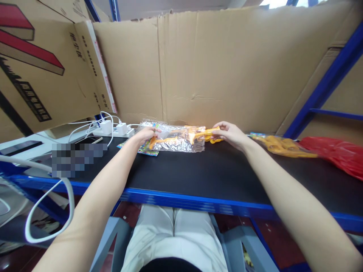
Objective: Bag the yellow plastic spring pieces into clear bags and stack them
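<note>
My left hand [148,134] is closed on the left end of a clear plastic bag [181,145], near its colourful printed header. Orange plastic pieces show through the film. At the bag's right end, my right hand [228,134] has its fingers closed around an orange plastic toy piece [208,132], which sticks out of the bag. More orange plastic lies just under that hand, partly hidden by the fingers. A colourful printed card [148,152] rests on the table below my left hand. The exact shape of the toy cannot be made out.
On the black tabletop [198,177], another bag of orange pieces [283,146] lies at the right beside a red plastic bag [334,153]. A power strip [124,132] with chargers and white cables stands at the left, near a phone [90,140]. Cardboard [227,68] walls the back.
</note>
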{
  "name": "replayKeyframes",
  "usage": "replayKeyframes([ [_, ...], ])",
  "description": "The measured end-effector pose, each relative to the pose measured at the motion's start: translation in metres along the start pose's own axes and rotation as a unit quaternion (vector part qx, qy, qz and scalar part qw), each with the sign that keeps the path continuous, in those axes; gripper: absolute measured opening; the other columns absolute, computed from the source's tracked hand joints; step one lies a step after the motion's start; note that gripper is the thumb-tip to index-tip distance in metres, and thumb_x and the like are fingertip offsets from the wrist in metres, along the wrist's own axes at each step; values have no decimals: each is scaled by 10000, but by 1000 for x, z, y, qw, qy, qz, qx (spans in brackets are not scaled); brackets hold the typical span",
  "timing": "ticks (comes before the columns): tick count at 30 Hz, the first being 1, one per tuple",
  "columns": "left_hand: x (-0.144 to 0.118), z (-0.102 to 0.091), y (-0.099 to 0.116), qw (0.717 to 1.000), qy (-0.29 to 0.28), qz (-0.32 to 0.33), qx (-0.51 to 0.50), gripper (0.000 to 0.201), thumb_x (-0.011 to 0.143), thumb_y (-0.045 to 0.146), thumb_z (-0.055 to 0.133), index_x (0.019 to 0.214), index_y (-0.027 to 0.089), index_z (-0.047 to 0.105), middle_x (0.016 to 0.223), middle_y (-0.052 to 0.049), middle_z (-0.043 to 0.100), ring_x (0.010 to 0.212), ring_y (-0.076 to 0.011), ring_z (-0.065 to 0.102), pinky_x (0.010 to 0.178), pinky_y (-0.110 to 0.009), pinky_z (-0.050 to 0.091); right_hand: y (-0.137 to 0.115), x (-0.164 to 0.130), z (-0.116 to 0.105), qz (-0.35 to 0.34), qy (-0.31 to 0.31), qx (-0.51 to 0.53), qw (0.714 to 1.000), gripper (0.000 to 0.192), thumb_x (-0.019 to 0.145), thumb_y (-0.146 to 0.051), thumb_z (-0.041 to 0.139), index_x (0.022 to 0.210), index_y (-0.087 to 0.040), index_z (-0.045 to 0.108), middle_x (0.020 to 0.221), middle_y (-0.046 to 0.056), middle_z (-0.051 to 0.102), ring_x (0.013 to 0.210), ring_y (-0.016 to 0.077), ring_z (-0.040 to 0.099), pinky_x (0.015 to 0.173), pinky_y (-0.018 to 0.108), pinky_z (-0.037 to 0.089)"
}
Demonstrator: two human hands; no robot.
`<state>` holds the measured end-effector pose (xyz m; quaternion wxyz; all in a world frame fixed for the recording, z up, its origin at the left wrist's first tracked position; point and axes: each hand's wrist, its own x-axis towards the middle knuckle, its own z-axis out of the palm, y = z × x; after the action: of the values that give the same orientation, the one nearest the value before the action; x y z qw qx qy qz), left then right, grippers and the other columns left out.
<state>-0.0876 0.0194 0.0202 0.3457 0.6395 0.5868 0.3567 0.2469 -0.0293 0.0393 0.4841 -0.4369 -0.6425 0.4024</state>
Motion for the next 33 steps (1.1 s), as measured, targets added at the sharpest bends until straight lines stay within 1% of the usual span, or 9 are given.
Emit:
replayKeyframes([
  [3,-1,2,1,999,-25,17,-10,357,708,77,461,1034,135,593,663,-23,593,663,-112,551,643,-205,409,3,1,16,35,21,49,998,199,678,-115,621,820,-165,489,713,36,617,623,130,626,740,320,529],
  [8,-6,5,5,999,-44,30,-4,357,733,102,465,1066,154,583,658,-14,591,674,-109,557,650,-194,410,7,0,36,92,-9,94,991,34,729,-131,586,756,-140,566,819,93,649,764,150,632,858,329,502],
  [13,-8,6,4,997,-71,41,-15,374,727,107,470,1080,167,580,671,-15,598,674,-108,564,653,-199,411,12,0,41,108,-28,114,987,77,708,-81,579,730,-155,577,893,77,652,860,154,619,902,331,480],
  [19,-5,6,1,993,-109,52,-8,375,722,145,498,1084,187,587,687,-17,624,702,-114,578,685,-204,413,18,1,47,90,-10,87,992,111,750,-89,520,820,-160,568,1004,89,638,992,171,578,882,335,491],
  [24,-9,8,3,989,-138,54,-20,377,712,173,527,1084,197,587,712,-22,654,730,-126,593,700,-213,420,22,-3,49,111,-76,135,982,114,732,-111,563,830,-159,596,982,75,648,906,140,607,873,298,485],
  [26,-14,9,7,985,-166,47,-16,380,708,189,543,1085,200,586,726,-24,664,742,-134,600,707,-220,424,23,-6,49,118,-134,106,978,126,726,-140,582,845,-148,624,945,83,655,847,137,618,835,291,499],
  [29,-24,11,14,979,-202,16,0,394,692,208,579,1086,212,590,737,-26,674,748,-139,604,712,-221,425,23,-11,50,105,-194,-17,975,225,685,-172,627,905,-133,654,899,86,660,764,145,618,743,297,521],
  [31,-27,12,17,975,-223,4,4,422,680,216,601,1102,224,584,743,-26,677,761,-144,606,708,-219,425,21,-14,52,60,-199,-120,971,267,657,-176,641,920,-145,668,890,75,664,747,160,615,716,315,521],
  [33,-27,12,17,975,-219,6,21,446,674,232,616,1118,241,575,803,-26,681,811,-151,602,705,-212,423,19,-15,55,-4,-187,-203,961,253,648,-170,635,897,-164,683,891,65,670,771,183,617,737,340,509],
])
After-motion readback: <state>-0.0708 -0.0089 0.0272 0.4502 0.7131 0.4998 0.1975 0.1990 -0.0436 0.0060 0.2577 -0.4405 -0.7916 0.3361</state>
